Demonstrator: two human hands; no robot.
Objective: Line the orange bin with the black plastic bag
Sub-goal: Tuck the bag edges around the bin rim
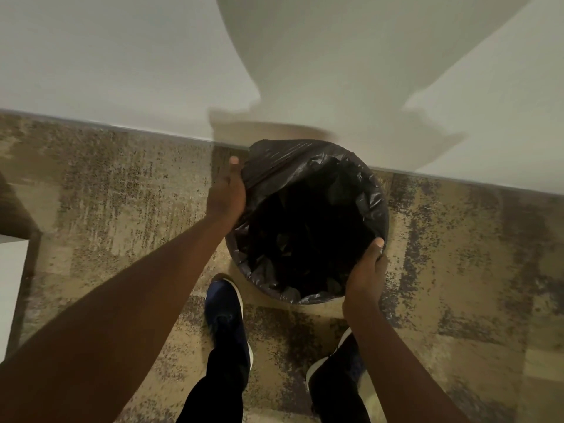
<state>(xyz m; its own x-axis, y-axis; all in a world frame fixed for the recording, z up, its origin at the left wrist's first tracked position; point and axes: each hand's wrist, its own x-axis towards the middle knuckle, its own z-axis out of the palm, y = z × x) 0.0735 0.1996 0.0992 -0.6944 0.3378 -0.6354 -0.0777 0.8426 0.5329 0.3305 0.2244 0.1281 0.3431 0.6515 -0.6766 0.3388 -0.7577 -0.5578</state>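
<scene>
Fingers of the left hand (226, 193) were curled over the black plastic bag (308, 221) at the far-left part of the rim, the thumb pointing up toward the wall and the bag's edge bunched under the palm, so the hand was grasping the bag there. The right hand (364, 271) gripped the bag at the near-right part of the rim, thumb laid on top of the plastic and the other fingers hidden behind the edge. Between the two hands the bag hung open, its crinkled film draped over the whole rim and its inside sagging down into darkness. The bin itself was almost wholly covered by the bag; no orange showed, and only its round outline could be made out under the plastic. It stood on the mottled brown carpet (122, 193), with its far side against the pale wall (122, 56), where shadows of the person and the bin fell. Below the bin, a dark blue shoe (225, 315) with a white sole was planted just beside the near rim, and the other shoe (338, 361) lay partly hidden under the right forearm, both above black trouser legs.
</scene>
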